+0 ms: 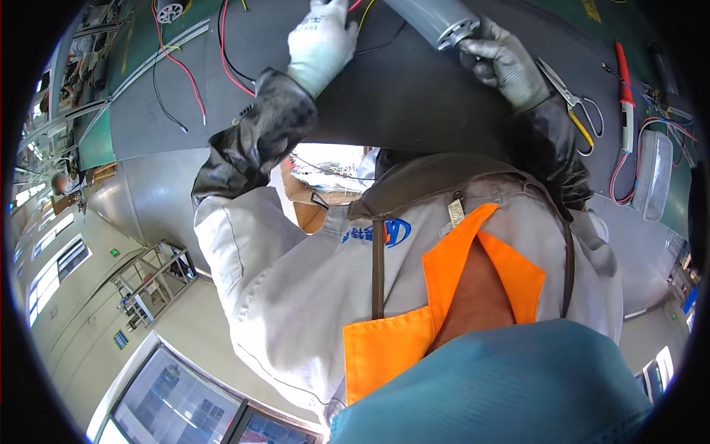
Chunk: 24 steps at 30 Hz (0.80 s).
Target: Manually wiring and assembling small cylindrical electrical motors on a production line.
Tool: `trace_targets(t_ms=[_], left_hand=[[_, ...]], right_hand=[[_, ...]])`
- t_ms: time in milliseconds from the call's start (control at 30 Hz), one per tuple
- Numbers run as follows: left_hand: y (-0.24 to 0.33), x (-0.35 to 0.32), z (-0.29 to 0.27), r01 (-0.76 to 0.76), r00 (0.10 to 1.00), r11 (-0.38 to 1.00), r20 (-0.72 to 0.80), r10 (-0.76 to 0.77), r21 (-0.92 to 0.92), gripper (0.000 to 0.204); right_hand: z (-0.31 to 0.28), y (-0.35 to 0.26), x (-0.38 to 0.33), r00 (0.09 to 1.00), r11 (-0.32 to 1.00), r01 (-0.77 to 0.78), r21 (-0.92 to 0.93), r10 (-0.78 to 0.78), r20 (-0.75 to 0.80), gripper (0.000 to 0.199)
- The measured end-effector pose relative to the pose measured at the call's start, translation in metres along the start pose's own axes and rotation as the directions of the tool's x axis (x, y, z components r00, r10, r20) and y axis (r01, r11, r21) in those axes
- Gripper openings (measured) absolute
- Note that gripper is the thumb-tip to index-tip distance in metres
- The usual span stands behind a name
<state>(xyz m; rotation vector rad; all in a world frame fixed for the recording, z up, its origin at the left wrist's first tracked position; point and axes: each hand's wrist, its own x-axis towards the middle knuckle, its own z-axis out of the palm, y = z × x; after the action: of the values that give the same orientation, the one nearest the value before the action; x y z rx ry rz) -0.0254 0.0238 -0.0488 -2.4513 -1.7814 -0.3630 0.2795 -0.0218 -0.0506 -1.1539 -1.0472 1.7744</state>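
At the top edge, my left hand (319, 48), in a white glove, has its fingers bent together and partly cut off by the frame. A red wire and a yellow wire (363, 16) run close beside its fingers; what it grips is hidden. My right hand (510, 70), in a grey-coated glove, is closed around the lower end of a grey cylinder (429, 16). The thumb and fingers press at its slotted end cap. That cylinder slants up and out of view. Dark sleeves cover both forearms above the dark work mat (414, 103).
Scissors (568, 96) with one yellow handle lie right of my right hand. Beyond them are a red-and-white tool (626, 96) with wires and a clear plastic case (652, 177). Red and black wires (188, 74) lie on the left, below another cylinder's end (169, 12).
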Motion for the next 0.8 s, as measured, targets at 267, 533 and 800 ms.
trace_targets(t_ms=[267,533,800], left_hand=[[0.05,-0.048,-0.052,0.633,0.417,0.451,0.768,0.485,-0.629,0.031],[-0.052,-0.085,-0.04,0.338,0.782,0.445,0.511,0.357,-0.829,0.027],[-0.038,-0.11,-0.05,0.656,0.683,0.314,0.717,0.138,-0.686,0.036]], right_hand=[[0.068,-0.023,-0.003,0.92,0.533,0.327,-0.78,-0.368,0.134,0.079],[0.127,0.042,-0.015,0.94,0.604,0.325,-0.728,-0.123,0.318,0.07],[0.122,-0.01,0.007,0.833,0.317,0.38,-0.869,-0.526,0.172,0.084]])
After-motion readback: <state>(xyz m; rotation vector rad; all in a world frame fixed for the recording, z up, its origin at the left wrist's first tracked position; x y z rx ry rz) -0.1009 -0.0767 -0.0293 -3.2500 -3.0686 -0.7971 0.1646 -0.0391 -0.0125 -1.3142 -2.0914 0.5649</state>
